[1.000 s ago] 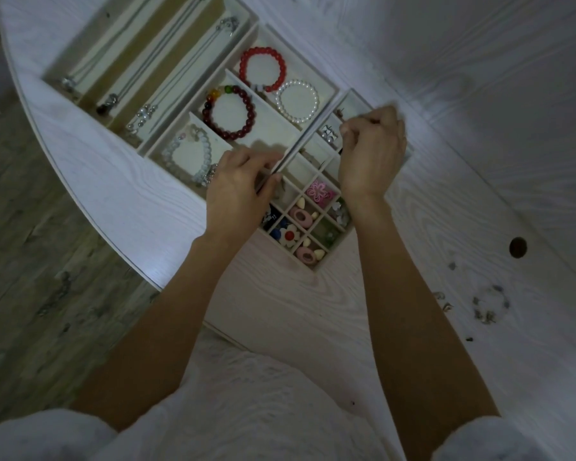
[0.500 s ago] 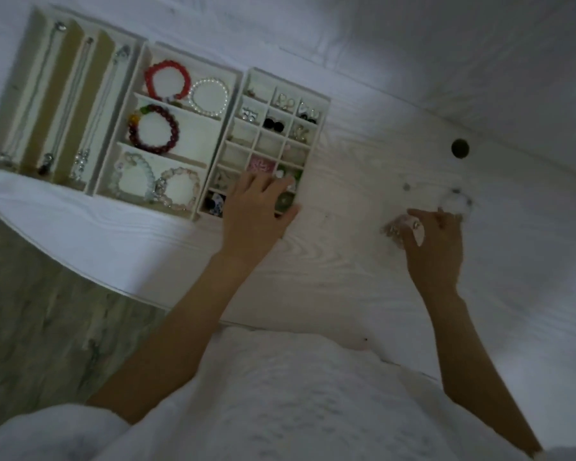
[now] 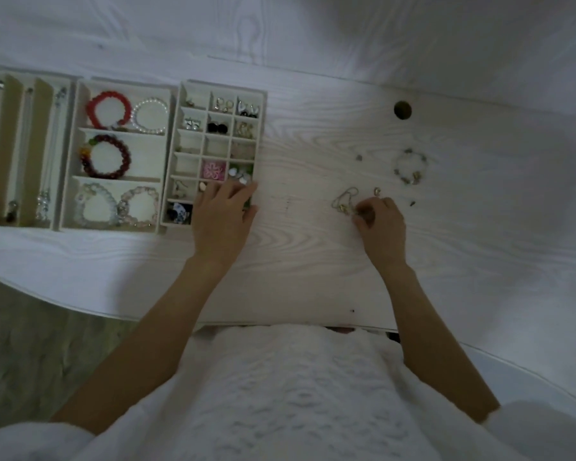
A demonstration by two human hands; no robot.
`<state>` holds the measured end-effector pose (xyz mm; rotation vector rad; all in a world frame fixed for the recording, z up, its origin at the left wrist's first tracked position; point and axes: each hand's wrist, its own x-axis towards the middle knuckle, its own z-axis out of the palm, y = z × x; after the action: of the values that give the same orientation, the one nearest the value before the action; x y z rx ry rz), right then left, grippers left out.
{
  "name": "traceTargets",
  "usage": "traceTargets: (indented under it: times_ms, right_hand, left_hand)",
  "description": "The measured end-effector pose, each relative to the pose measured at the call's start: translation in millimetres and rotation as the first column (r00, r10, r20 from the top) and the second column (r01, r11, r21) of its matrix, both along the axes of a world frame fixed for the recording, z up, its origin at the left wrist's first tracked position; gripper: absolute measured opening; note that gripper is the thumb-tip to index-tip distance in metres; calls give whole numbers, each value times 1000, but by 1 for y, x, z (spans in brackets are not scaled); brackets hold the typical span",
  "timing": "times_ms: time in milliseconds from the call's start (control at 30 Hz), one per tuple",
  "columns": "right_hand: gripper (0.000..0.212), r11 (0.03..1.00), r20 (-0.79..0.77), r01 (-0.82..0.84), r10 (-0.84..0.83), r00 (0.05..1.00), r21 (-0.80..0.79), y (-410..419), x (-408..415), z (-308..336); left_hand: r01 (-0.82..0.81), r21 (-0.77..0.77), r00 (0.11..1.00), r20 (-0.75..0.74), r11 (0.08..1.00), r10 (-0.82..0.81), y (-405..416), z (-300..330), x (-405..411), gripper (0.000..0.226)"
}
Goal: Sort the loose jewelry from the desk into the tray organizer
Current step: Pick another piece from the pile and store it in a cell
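Reaching for the next loose piece on the desk (image 3: 313, 154)

My right hand (image 3: 381, 224), over the earring tray (image 3: 180, 134) a second ago, is now closing its grip on small gold jewelry (image 3: 345, 202) (whether pinched yet, I cannot tell); my left hand (image 3: 222, 214) is resting flat on the tray's near corner, hiding compartments. A beaded bracelet (image 3: 410, 166) is waiting beyond, blurred.

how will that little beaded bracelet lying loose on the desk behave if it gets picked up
The beaded bracelet probably goes floppy: it lies as an uneven loop of small beads. It looks light, being thin and small. Pinched at one point, it would likely dangle and swing.
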<state>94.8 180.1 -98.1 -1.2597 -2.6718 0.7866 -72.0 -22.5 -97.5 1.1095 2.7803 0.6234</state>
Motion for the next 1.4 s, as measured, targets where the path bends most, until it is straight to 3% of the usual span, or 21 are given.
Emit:
traceTargets:
  times_ms: [167, 400, 667, 733, 800, 833, 900, 967, 1000, 1133, 1200, 1267, 1400]
  right_hand:
    - [26, 997, 118, 48, -55, 992, 64, 11, 12, 10]
    - [18, 963, 149, -175, 146, 978, 206, 16, 2, 11]
    - [18, 933, 249, -297, 245, 937, 202, 23, -11, 9]
    - [13, 981, 84, -188, 184, 979, 42, 24, -14, 19]
    - [8, 955, -191, -68, 12, 982, -287, 24, -23, 43]
    - [13, 907, -301, -50, -87, 950, -419, 23, -28, 58]
    - [19, 830, -430, -114, -161, 888, -545, 22, -39, 88]
    - [17, 798, -484, -240, -73, 872, -553, 20, -49, 113]
    - [15, 787, -491, -296, -10, 871, -541, 18, -53, 121]
    - [8, 725, -446, -458, 230, 865, -514, 13, -78, 145]
    - [8, 702, -398, -513, 341, 851, -495, 11, -93, 152]
    - [8, 687, -340, -542, 423, 840, -484, 11, -110, 159]
    - [8, 571, -216, -623, 620, 754, -535, 1, -152, 156]
  left_hand:
    - [-15, -57, 999, 28, 998, 17, 5, 6, -1, 37]
    - [-39, -61, 999, 24, 997, 41, 8, 7, 0, 37]
    - [-58, -37, 998, -26, 998, 57, 8, 4, 1, 36]
    - [-62, -30, 997, -43, 998, 61, 8, 3, 2, 33]
    - [-69, 24, 997, -36, 997, 70, 10, 5, 2, 26]
    - [-65, 85, 998, 16, 994, 64, 14, 9, 3, 25]
    - [-99, 259, 958, 285, 961, 22, 25, 21, 5, 27]
    - [-147, 406, 824, 555, 902, -115, 38, 37, 8, 33]
    - [-143, 460, 763, 615, 876, -199, 45, 46, 11, 36]
    - [-65, 594, 640, 641, 802, -423, 59, 70, 10, 43]
    - [-99, 614, 601, 664, 783, -445, 58, 74, 5, 31]
    - [-197, 608, 593, 698, 769, -401, 48, 77, -1, 18]
    - [-317, 524, 705, 688, 791, -174, -3, 75, -17, 20]
